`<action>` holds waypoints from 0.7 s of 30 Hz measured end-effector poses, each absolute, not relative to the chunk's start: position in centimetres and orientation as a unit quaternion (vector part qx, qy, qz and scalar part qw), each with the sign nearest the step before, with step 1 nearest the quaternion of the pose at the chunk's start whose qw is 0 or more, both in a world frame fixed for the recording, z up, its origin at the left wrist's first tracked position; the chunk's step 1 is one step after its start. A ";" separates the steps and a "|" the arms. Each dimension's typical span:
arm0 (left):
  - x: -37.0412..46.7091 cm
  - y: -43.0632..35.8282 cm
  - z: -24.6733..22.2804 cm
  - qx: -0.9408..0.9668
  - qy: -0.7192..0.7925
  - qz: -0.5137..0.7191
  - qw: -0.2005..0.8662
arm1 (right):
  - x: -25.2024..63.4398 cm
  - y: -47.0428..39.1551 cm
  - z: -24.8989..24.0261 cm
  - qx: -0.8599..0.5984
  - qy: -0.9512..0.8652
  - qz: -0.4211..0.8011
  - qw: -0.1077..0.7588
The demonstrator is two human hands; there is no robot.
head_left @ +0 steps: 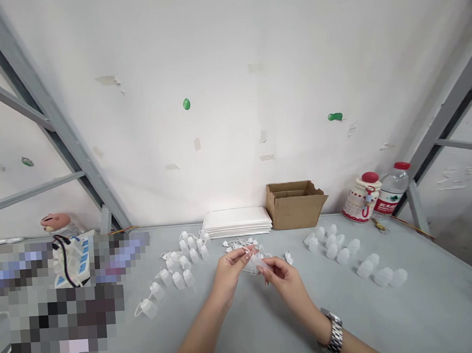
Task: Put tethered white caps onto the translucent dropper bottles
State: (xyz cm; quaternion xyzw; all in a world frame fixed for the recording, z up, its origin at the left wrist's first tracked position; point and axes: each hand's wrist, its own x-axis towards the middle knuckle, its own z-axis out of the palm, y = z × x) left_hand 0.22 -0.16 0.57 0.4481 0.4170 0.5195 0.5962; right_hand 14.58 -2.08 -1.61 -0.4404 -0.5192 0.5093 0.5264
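Note:
Over the middle of the table, a small translucent white plastic bottle [258, 261] is between my two hands. My right hand [282, 275] is closed around its near end with thumb and fingers. My left hand [230, 268] pinches at its far end; whether a cap sits under those fingertips is hidden. Just beyond the fingers lies a loose heap of white caps with looped straps [240, 243]. Several capped bottles with strap loops [178, 279] stand in slanting rows on the left. Several bottles with no straps [342, 255] are grouped on the right.
A stack of flat white boxes or boards [237, 222] and an open cardboard box [298, 211] stand by the wall. At the back right are a red-lidded jar [361, 198] and a water bottle [391, 191]. A blurred-out area with a power strip [71, 261] lies left.

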 end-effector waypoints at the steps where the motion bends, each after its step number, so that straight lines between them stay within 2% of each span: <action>1: 0.2 -0.1 0.5 0.454 0.416 0.517 0.595 | 14.6 -2.1 -1.6 -0.432 -0.507 0.534 0.521; 7: 0.2 -0.1 0.5 0.466 0.388 0.508 0.611 | 14.5 -2.0 -1.3 -0.328 -0.380 0.712 0.491; 13: 0.3 -0.2 0.5 0.452 0.433 0.523 0.579 | 14.2 -2.1 -0.9 -0.361 -0.410 0.675 0.496; 21: 0.4 -0.3 0.7 0.441 0.431 0.539 0.574 | 14.2 -2.1 -1.0 -0.326 -0.365 0.720 0.493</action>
